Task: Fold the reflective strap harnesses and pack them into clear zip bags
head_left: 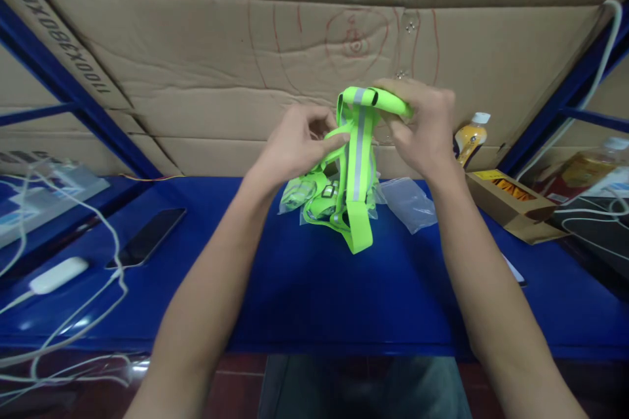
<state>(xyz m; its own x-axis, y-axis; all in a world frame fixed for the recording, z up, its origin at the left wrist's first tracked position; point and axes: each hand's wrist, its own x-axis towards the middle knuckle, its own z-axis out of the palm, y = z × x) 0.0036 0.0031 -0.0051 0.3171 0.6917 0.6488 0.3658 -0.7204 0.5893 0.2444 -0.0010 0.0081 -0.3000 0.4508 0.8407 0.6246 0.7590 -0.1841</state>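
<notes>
Both hands hold up a neon green reflective strap vest (360, 150) with grey stripes over the table. My left hand (307, 137) pinches one of its straps between thumb and fingers on the left side. On the right, my right hand (417, 121) grips the upper band, its fingers partly hidden from me. One loop of the vest hangs down in front. Behind and below it lie bagged neon green straps (299, 191) with a black buckle, partly covered by the held vest. Right of these, a clear plastic bag (407, 204) rests on the table.
The blue table (314, 301) backs onto a cardboard wall (196, 65). At left are a phone (147, 237), a white device (59, 275) and loose white cables (120, 275). A juice bottle (472, 137) and an open cardboard box (515, 206) stand at right.
</notes>
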